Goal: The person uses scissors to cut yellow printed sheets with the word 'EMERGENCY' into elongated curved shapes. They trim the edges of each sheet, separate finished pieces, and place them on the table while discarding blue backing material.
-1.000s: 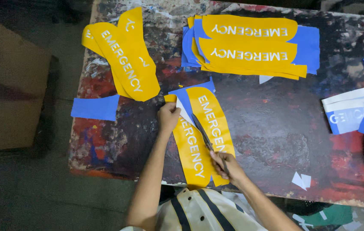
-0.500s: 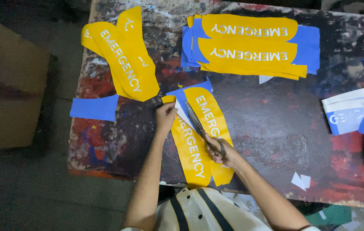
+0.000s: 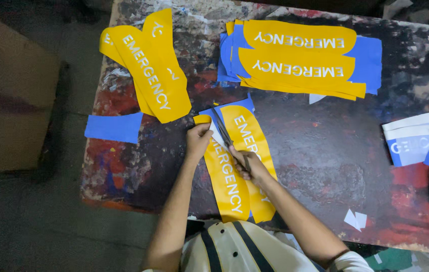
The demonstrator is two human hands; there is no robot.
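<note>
Nearest the camera: a person's cream top with dark straps, both forearms reaching up onto the paint-stained table.

Right hand is closed around the handles of dark scissors. Blades point away from the body, lying along the gap between two yellow printed strips, tips near the far end of the sheet. Can't tell how far apart the blades stand.

Left hand is pinched shut on the left yellow strip near its far end, fingers curled over the edge, holding it against the table. The strips have white lettering on blue backing; blue shows at the far end by the blade tips. They run from the table's near edge, where they overhang a little, up to mid-table.

Left of the hands: a loose blue paper piece hanging over the table's left edge.

Right, near edge: small white offcuts. Further right: a white and blue cut piece at the right edge.

Farther back, left: stack of cut yellow strips, fanned, lying diagonal.

Far centre: pile of uncut yellow-on-blue sheets, laid crosswise, well apart from the hands. A small white scrap sits just beside its near edge.

Floor to the left is dark; a brown flat board lies there.
</note>
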